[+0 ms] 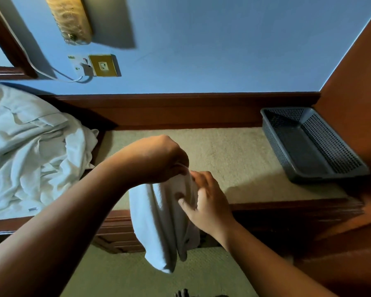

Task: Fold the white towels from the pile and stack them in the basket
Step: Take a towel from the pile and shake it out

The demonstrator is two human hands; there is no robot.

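A white towel point(159, 221) hangs doubled over in the air in front of the table edge. My left hand point(156, 159) grips its top edge from above, fingers curled round the cloth. Just right of it, my right hand point(204, 200) pinches the towel's upper right side with fingers and thumb. The pile of white towels point(30, 151) lies crumpled at the left end of the table. A dark grey perforated plastic basket point(287, 146) stands at the table's right end, with nothing visible inside it.
The beige-topped table point(234, 151) has a dark wooden rim and runs along a blue wall. An orange-brown panel point(356, 82) closes off the right side beside the basket. A wall socket with a white cable point(88, 67) sits above the pile.
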